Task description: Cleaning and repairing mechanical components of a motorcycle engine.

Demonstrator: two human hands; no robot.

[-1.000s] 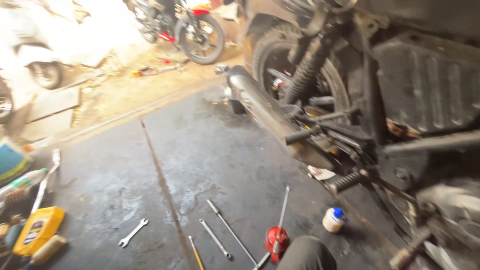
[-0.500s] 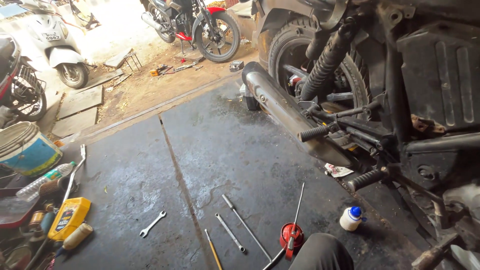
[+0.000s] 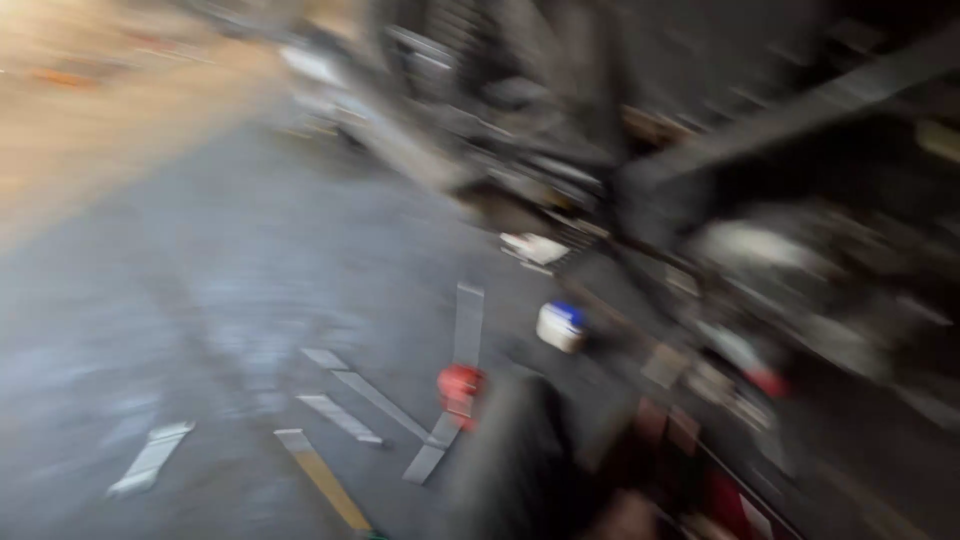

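Tools lie spread on the grey concrete floor point(image 3: 230, 300) below you, all smeared by heavy motion blur. Going left to right: a short pale metal tool, probably a spanner point(image 3: 150, 458), sits at the far left, well apart from the rest. Next comes a yellowish rod point(image 3: 322, 478) running toward the bottom edge, then a short metal rod point(image 3: 340, 418) just beside it, and a longer metal rod point(image 3: 365, 390) slanting down to the right. A red-bodied tool point(image 3: 460, 385) with a long thin shaft lies across that rod's lower end; whether they touch you cannot tell. Further right, a small white bottle with a blue cap point(image 3: 561, 325) stands on the floor, near the dark motorcycle point(image 3: 700, 150) that fills the right half of your view. A pale scrap point(image 3: 533, 247) lies under the machine. A dark shape, possibly your knee point(image 3: 520, 460), rises from the bottom edge near the red tool. Neither your left hand nor your right hand shows, so their grip cannot be told.
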